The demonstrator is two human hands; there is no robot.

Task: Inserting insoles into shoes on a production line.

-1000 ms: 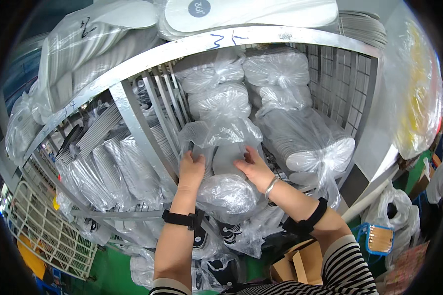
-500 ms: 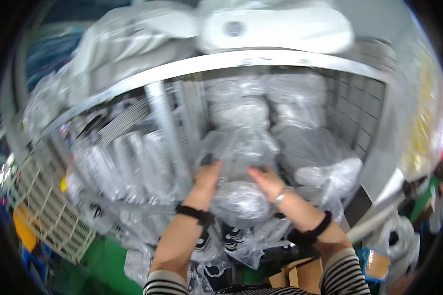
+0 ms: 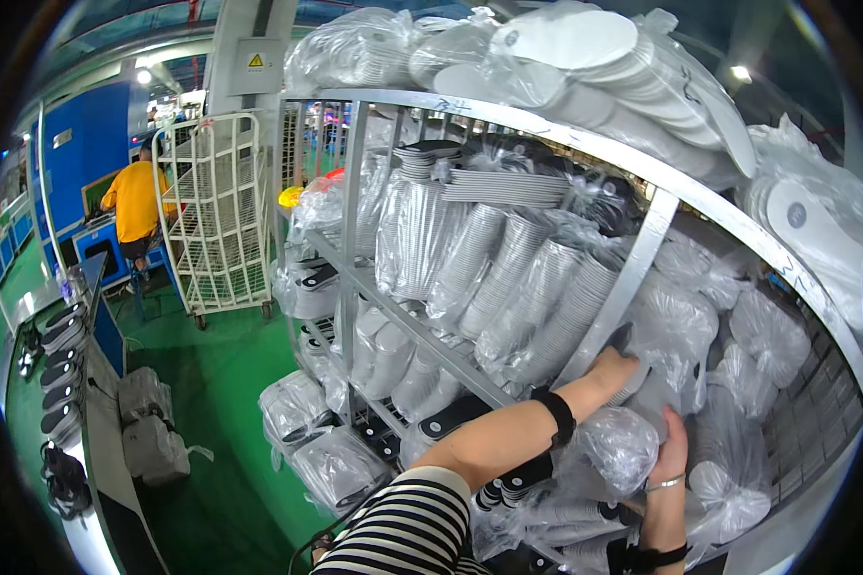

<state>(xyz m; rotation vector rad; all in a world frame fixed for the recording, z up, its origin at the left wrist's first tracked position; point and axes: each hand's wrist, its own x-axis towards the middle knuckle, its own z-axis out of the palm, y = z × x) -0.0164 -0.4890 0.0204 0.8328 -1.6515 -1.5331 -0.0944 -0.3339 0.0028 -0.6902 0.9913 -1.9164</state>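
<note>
A clear plastic bag of stacked grey insoles (image 3: 621, 448) lies on the rack's shelf at the right, its near end bulging toward me. My left hand (image 3: 612, 372) is closed on its upper left side, where some insole edges show by the fingers. From the other side my right hand (image 3: 672, 448) clasps the bag, thumb up, a thin bracelet at the wrist. Part of both hands' fingers is hidden behind plastic. Behind and beside them lie more bagged insoles (image 3: 676, 326), close against this bag.
A slanted metal post (image 3: 633, 273) and the rack's top rail (image 3: 537, 125) border the work spot. Upright insole stacks (image 3: 494, 273) fill the bay leftward. Beyond stand a white wire trolley (image 3: 216, 216), a bench with dark insoles (image 3: 62, 374) and a person in yellow (image 3: 136, 201).
My view has swung to the left, bringing the aisle, bench and trolley into sight. The hands now appear further right, still at the bag, with the fingers closer around it.
</note>
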